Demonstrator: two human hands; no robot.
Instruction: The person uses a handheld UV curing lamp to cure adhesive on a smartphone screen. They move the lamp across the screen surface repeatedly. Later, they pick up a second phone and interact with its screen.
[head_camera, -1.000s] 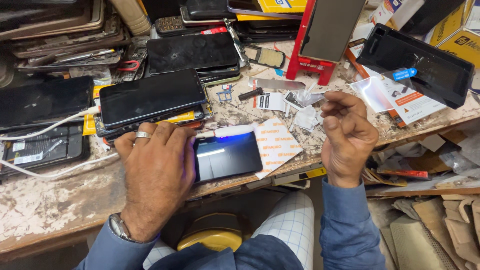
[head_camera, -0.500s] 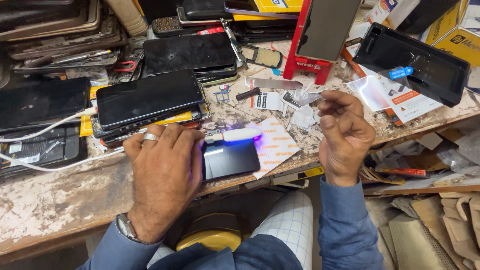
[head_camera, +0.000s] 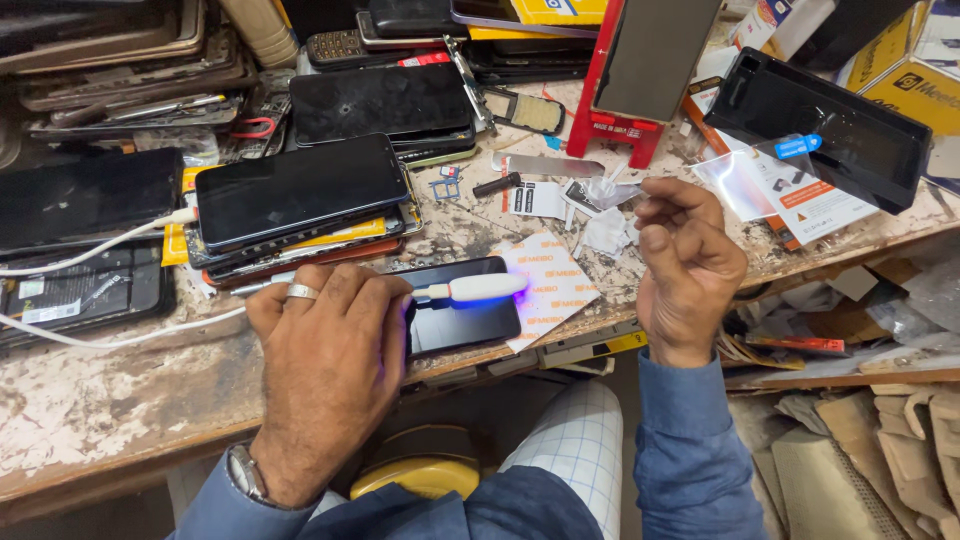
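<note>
Sitting at a worn, chipped workbench (head_camera: 90, 420) crowded with stacked phones (head_camera: 300, 195) and a black tray (head_camera: 830, 125) at the far right, likely left where they are easy to grab. My left hand (head_camera: 325, 355) lies flat at the near edge of the bench, fingers (head_camera: 345, 290) curled down and closed around a small white lamp stick (head_camera: 480, 288), pressing it sideways over a dark phone (head_camera: 465, 320) so its violet glow falls on the glass; held low and level, I judge, to keep the light close to the screen. That phone sits right under and just right of my left fingertips, partly on a printed white paper (head_camera: 560, 285), its near edge close to the bench lip. A white cable (head_camera: 120, 340) runs off left from near my wrist. My right hand (head_camera: 690, 265) is lifted off the bench, well apart from the phone, fingers bunched in a loose fist with thumb against forefinger; cannot tell if anything tiny is pinched there. Crumpled bits of film (head_camera: 605, 230) lie just behind it, near a small metal blade (head_camera: 545, 163).
</note>
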